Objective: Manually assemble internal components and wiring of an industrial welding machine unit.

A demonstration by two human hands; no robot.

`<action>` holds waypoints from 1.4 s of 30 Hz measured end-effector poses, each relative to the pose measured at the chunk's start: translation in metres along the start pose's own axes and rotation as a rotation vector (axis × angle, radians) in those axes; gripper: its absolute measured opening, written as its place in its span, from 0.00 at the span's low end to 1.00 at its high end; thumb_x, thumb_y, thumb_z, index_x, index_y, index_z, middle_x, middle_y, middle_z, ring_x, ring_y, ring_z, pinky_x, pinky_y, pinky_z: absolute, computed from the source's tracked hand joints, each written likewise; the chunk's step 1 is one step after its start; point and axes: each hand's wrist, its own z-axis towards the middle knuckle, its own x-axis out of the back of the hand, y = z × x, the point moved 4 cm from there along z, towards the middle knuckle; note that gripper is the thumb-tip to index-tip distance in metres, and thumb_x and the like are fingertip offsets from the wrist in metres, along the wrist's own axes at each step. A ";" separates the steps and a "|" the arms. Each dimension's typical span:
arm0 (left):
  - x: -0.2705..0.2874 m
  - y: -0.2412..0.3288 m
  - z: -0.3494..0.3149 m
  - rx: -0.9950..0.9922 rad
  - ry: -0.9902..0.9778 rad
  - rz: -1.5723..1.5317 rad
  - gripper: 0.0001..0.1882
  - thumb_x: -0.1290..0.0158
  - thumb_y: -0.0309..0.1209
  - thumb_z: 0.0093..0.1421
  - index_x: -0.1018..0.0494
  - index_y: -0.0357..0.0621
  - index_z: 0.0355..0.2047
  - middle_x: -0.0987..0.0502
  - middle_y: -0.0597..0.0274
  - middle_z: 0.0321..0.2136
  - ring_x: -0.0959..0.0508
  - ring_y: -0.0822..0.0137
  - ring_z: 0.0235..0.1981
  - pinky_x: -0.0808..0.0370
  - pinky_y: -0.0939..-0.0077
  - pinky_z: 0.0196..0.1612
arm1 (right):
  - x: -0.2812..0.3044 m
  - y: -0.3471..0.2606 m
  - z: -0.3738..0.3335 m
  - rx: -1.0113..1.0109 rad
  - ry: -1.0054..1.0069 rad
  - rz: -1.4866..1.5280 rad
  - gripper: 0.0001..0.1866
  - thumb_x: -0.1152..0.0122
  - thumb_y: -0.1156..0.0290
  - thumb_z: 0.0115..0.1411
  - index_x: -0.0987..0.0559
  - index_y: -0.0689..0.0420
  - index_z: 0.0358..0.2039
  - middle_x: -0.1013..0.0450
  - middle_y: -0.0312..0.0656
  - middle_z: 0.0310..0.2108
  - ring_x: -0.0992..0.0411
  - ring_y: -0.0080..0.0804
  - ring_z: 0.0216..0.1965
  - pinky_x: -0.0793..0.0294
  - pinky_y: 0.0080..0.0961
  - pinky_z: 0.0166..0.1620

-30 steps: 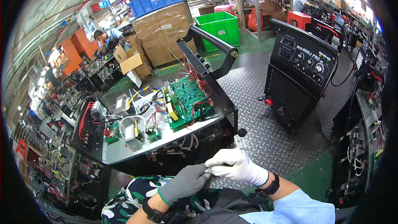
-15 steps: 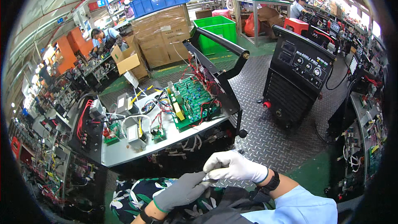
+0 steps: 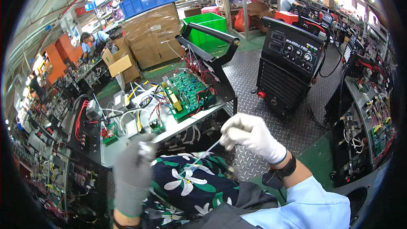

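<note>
My right hand [image 3: 251,136], in a white glove, pinches one end of a thin whitish strip that looks like a cable tie [image 3: 202,156]. The strip slants down to the left across my flower-patterned lap [image 3: 186,182]. Motion smears my left hand [image 3: 135,174], in a grey glove, so its fingers and anything in them cannot be made out; it is by the near left edge of an open machine. On that machine's pale metal plate [image 3: 176,130] are a green circuit board [image 3: 188,91], white-wrapped blocks, small green boards and tangled wires.
A black handle bar [image 3: 214,34] rises from the open machine's far side. Right of it, a black machine with a knobbed panel [image 3: 294,53] stands on the metal floor. Other opened machines [image 3: 364,101] flank me. Beyond are a green bin [image 3: 205,27], cartons [image 3: 150,34] and two people.
My hands were together over my lap; now they are apart, the left moved left and the right slightly up and right. The strip now shows stretched out from the right fingers.
</note>
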 end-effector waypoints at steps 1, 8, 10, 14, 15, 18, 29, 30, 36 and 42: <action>-0.017 0.007 -0.002 -0.088 -0.077 0.032 0.13 0.50 0.36 0.63 0.25 0.38 0.40 0.23 0.58 0.24 0.25 0.71 0.26 0.29 0.76 0.31 | -0.007 0.004 -0.001 -0.018 -0.045 0.029 0.09 0.48 0.75 0.61 0.27 0.65 0.40 0.23 0.44 0.32 0.24 0.26 0.32 0.23 0.21 0.37; -0.120 -0.013 -0.010 0.269 -0.778 -0.434 0.16 0.51 0.37 0.63 0.26 0.37 0.42 0.25 0.63 0.22 0.27 0.75 0.25 0.28 0.77 0.31 | 0.012 0.046 0.002 0.000 -0.205 0.076 0.11 0.49 0.77 0.63 0.28 0.64 0.46 0.25 0.42 0.39 0.27 0.24 0.39 0.26 0.23 0.44; -0.133 -0.029 -0.004 0.257 -0.748 -0.403 0.14 0.50 0.37 0.63 0.25 0.38 0.39 0.25 0.64 0.22 0.27 0.74 0.23 0.28 0.76 0.30 | 0.020 0.056 0.024 0.015 -0.222 -0.006 0.16 0.49 0.76 0.62 0.31 0.64 0.50 0.26 0.40 0.39 0.28 0.23 0.38 0.27 0.21 0.42; -0.153 -0.040 0.019 0.090 -0.522 0.027 0.11 0.49 0.37 0.61 0.25 0.42 0.36 0.25 0.58 0.20 0.25 0.64 0.21 0.30 0.71 0.28 | 0.047 0.054 0.086 0.131 0.060 -0.654 0.29 0.49 0.69 0.57 0.39 0.62 0.59 0.29 0.44 0.23 0.29 0.31 0.23 0.30 0.27 0.29; -0.163 -0.045 0.028 0.118 -0.520 -0.028 0.10 0.49 0.36 0.60 0.25 0.43 0.36 0.25 0.56 0.20 0.25 0.63 0.22 0.29 0.71 0.28 | 0.050 0.054 0.101 0.086 0.063 -0.694 0.29 0.50 0.68 0.57 0.39 0.60 0.60 0.28 0.46 0.23 0.28 0.36 0.24 0.30 0.30 0.30; -0.176 -0.049 0.046 0.105 -0.477 -0.062 0.09 0.50 0.34 0.60 0.25 0.44 0.37 0.25 0.54 0.20 0.24 0.60 0.23 0.29 0.71 0.29 | 0.049 0.049 0.128 0.027 0.040 -0.787 0.29 0.52 0.65 0.57 0.39 0.57 0.60 0.27 0.49 0.25 0.26 0.44 0.27 0.29 0.36 0.34; -0.188 -0.069 0.078 -0.031 -0.050 -0.135 0.09 0.52 0.28 0.61 0.28 0.39 0.40 0.21 0.52 0.33 0.21 0.64 0.24 0.26 0.72 0.29 | 0.042 0.052 0.153 0.131 0.002 -0.987 0.21 0.53 0.62 0.59 0.35 0.54 0.52 0.26 0.54 0.28 0.26 0.53 0.31 0.29 0.45 0.37; -0.185 -0.069 0.079 0.034 -0.033 -0.207 0.08 0.50 0.27 0.60 0.27 0.40 0.39 0.21 0.51 0.33 0.21 0.59 0.29 0.26 0.70 0.32 | 0.039 0.054 0.155 0.124 -0.074 -0.951 0.21 0.53 0.62 0.59 0.35 0.55 0.51 0.26 0.54 0.26 0.26 0.53 0.30 0.29 0.46 0.36; -0.162 -0.064 0.066 0.074 0.056 -0.279 0.06 0.51 0.27 0.61 0.26 0.39 0.36 0.22 0.52 0.25 0.22 0.63 0.26 0.28 0.74 0.32 | 0.056 0.048 0.131 0.517 -0.122 -1.417 0.21 0.48 0.72 0.53 0.33 0.63 0.48 0.27 0.47 0.21 0.27 0.44 0.19 0.29 0.42 0.23; -0.172 -0.071 0.048 0.021 -0.027 -0.138 0.07 0.50 0.26 0.60 0.26 0.40 0.37 0.23 0.57 0.25 0.23 0.70 0.26 0.28 0.77 0.32 | 0.052 0.056 0.134 0.602 -0.046 -1.345 0.20 0.46 0.72 0.52 0.31 0.62 0.47 0.28 0.45 0.20 0.27 0.42 0.20 0.30 0.41 0.22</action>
